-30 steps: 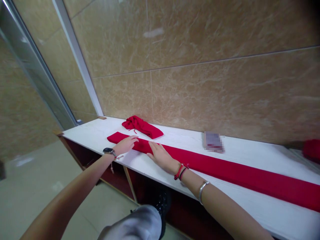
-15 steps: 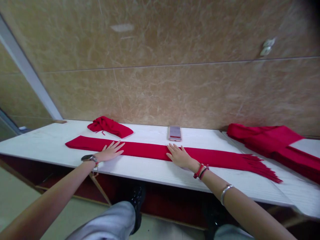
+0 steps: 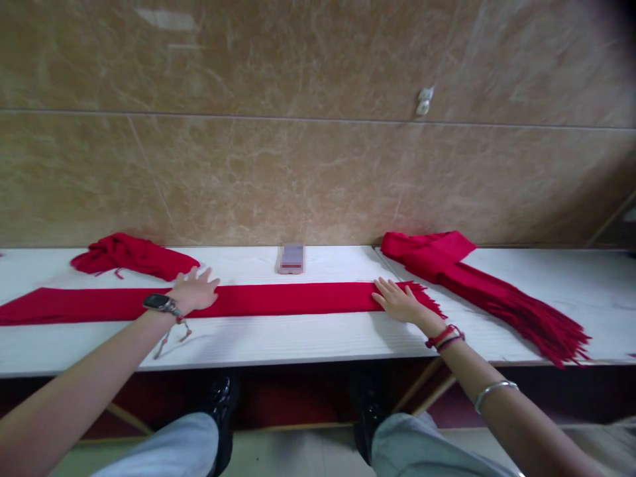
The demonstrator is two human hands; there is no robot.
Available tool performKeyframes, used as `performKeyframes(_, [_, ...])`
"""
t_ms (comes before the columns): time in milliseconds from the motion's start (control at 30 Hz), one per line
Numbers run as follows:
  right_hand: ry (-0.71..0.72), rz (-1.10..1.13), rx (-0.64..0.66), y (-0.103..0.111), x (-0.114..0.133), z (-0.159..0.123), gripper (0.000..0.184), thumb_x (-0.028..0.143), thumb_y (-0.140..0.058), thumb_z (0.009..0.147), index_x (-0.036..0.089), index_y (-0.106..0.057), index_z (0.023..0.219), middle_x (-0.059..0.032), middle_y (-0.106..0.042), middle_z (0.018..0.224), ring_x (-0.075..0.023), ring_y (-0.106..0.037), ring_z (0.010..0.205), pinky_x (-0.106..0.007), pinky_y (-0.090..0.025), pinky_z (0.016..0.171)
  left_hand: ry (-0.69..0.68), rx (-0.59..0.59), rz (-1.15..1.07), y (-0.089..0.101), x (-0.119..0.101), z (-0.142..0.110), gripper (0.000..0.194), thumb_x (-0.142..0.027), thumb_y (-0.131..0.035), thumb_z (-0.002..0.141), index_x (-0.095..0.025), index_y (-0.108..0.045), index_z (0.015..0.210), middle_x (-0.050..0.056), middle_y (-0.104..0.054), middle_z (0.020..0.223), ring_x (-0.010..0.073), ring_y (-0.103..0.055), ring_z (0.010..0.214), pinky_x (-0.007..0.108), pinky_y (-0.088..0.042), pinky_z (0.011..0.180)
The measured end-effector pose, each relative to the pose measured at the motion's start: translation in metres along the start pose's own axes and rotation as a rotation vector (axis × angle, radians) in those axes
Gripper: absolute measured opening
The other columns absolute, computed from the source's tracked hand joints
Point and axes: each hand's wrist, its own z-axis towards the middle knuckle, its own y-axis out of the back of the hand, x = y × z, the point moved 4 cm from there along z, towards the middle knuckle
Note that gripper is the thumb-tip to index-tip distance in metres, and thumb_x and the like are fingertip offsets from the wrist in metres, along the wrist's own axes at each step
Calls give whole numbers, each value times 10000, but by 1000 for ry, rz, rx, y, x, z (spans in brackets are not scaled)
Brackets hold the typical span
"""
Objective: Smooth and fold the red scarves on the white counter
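A long red scarf [image 3: 298, 299] lies stretched out and folded lengthwise along the white tabletop, its fringe at the right end. My left hand [image 3: 195, 292] rests on its left part with the fingers spread. Near the fringe, my right hand [image 3: 397, 301] lies flat on the cloth, fingers stretched out. Neither hand grips anything. Behind my left hand sits a crumpled red cloth [image 3: 134, 256]. Another red scarf [image 3: 462, 271], loosely folded with its fringe toward the front edge, is to the right of my right hand.
The white tabletop [image 3: 308, 341] runs along a brown tiled wall [image 3: 298, 179]. A phone [image 3: 291, 258] lies by the wall, between the two hands. A small white fitting [image 3: 424, 101] is on the wall. Beneath the top are dark open compartments.
My view has swung to the right. My right hand has slid along the scarf to near its fringed end, and my left hand's fingers are spread wider.
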Motion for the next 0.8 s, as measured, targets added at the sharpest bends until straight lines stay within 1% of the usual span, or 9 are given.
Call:
performKeyframes(67, [-31, 14, 8, -1, -7, -2, 414, 151, -281, 900, 228, -523, 1227, -150, -318, 1417, -393, -262, 1281, -702, -304, 861, -172, -33, -36, 8, -53, 4, 495, -421, -422, 859, -253, -400, 1324, 93, -227, 1461, 337, -206, 1317, 534, -256, 995])
performKeyframes(167, [-53, 15, 27, -1, -13, -4, 417, 157, -271, 905, 237, -509, 1238, -139, -307, 1425, -389, -265, 1281, -704, -288, 872, -545, -217, -132, 20, -133, -5, 532, -479, -331, 897, -251, -297, 1376, 113, -218, 1463, 300, -170, 1336, 495, -245, 1009])
performKeyframes(233, [-44, 18, 40, -1, -15, -5, 416, 165, -268, 907, 241, -504, 1241, -134, -302, 1429, -385, -259, 1285, -706, -273, 881, -711, -241, -173, 19, -171, -15, 526, -478, -293, 914, -261, -255, 1392, 113, -216, 1463, 273, -175, 1339, 454, -254, 1010])
performKeyframes(300, [-57, 42, 34, 1, -16, -4, 404, 195, -278, 909, 238, -497, 1246, -139, -311, 1424, -380, -265, 1284, -708, -265, 885, -806, -239, -189, 15, -193, -24, 510, -472, -274, 923, -284, -237, 1396, 103, -226, 1461, 265, -182, 1338, 457, -238, 1014])
performKeyframes(433, [-149, 130, -94, 17, -7, 1, 469, 330, -319, 909, 163, -364, 1345, -155, -281, 1435, -330, -219, 1316, -640, -231, 968, -823, -251, -197, 9, -204, -31, 484, -450, -245, 936, -303, -229, 1397, 91, -225, 1461, 276, -182, 1337, 508, -196, 1016])
performKeyframes(467, [-117, 169, -126, 22, 1, 4, 505, 360, -320, 908, 147, -322, 1366, -147, -260, 1445, -307, -190, 1329, -603, -229, 995, -819, -255, -197, 8, -203, -31, 480, -442, -246, 937, -304, -228, 1397, 85, -220, 1463, 275, -180, 1338, 508, -193, 1018])
performKeyframes(533, [33, 250, -148, 29, 23, 7, 540, 398, -302, 911, 146, -274, 1388, -118, -233, 1460, -265, -160, 1342, -528, -239, 1027, -811, -273, -199, 6, -202, -31, 471, -422, -253, 940, -305, -231, 1396, 73, -222, 1465, 268, -176, 1340, 499, -191, 1024])
performKeyframes(633, [215, 293, -125, 30, 52, 7, 524, 411, -267, 922, 173, -277, 1389, -100, -265, 1450, -244, -202, 1333, -499, -246, 1033, -801, -313, -213, 5, -202, -30, 458, -395, -264, 941, -309, -248, 1390, 62, -243, 1460, 266, -202, 1332, 498, -194, 1026])
performKeyframes(800, [253, 242, -180, 24, 63, 2, 512, 406, -279, 927, 166, -300, 1379, -111, -296, 1432, -236, -233, 1323, -490, -234, 1037, -794, -315, -214, 3, -205, -30, 448, -381, -270, 939, -290, -288, 1377, 70, -266, 1451, 272, -226, 1321, 502, -202, 1024])
